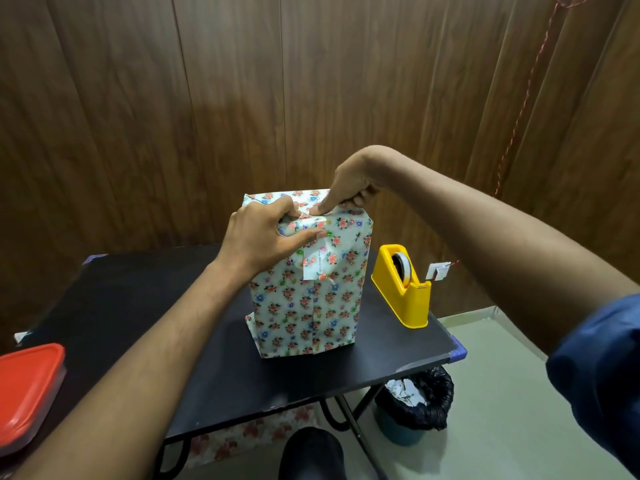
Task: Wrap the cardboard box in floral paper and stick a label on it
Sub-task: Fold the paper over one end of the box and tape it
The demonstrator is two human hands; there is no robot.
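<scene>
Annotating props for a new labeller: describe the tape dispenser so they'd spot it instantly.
Start at the black table. The floral-wrapped box stands upright on it, both hands at its top. The tape dispenser sits just right of the box, near the table's right edge: the only bright yellow item, holding a roll of tape.

The wrapped box [308, 289] is set upright on the table [214, 375] beneath both hands, the tape dispenser [403, 289] right of them
</scene>
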